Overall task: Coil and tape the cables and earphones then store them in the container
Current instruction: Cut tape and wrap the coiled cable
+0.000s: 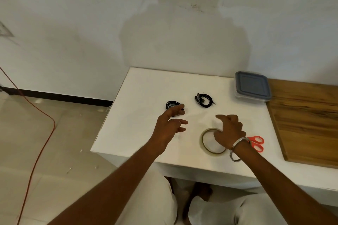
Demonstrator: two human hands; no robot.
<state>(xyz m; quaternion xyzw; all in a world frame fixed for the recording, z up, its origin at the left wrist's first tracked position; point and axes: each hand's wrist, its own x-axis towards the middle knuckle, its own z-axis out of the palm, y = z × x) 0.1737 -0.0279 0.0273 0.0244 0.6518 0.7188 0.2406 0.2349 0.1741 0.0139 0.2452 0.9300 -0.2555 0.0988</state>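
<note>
Two black coiled bundles lie on the white table: black earphones at the left and a black cable to their right. My left hand hovers just in front of the earphones, fingers spread and holding nothing; its fingertips hide part of them. My right hand, fingers loosely bent and empty, sits above the far edge of a clear tape roll. Orange-handled scissors lie right of my wrist. A clear container with a grey lid stands closed at the back right.
A wooden board covers the surface right of the table. The white wall rises right behind the table. An orange cord runs across the tiled floor at the left. My knees are under the table's front edge.
</note>
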